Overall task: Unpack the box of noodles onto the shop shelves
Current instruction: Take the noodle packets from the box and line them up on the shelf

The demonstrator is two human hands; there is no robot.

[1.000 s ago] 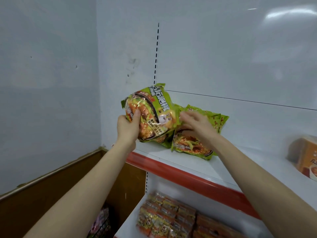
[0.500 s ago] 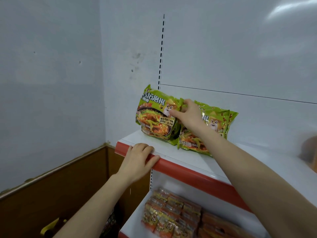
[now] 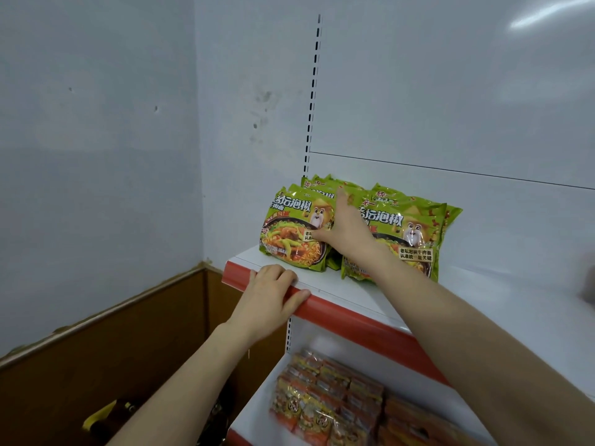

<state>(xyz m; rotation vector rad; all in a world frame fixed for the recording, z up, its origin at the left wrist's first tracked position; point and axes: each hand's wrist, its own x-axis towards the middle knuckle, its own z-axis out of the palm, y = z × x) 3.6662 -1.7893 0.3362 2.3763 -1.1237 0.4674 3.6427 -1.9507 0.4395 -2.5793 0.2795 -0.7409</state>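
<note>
Noodle packets [image 3: 291, 233] stand beyond both your hands. Nearest, at five o'clock, orange packets [image 3: 325, 400] lie on the lower shelf [image 3: 254, 420]. Your left hand [image 3: 269, 297] grips the upper shelf's red edge [image 3: 354, 323], fingers curled over it. Farther, at one o'clock, your right hand [image 3: 346, 231] presses with spread fingers against the green noodle packets, upright in rows near the back wall [image 3: 450, 107].

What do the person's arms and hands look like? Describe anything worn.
The left forearm and right forearm are bare, with no sleeve in view. The left hand and right hand wear no gloves, rings, watch or bracelet that shows.
</note>
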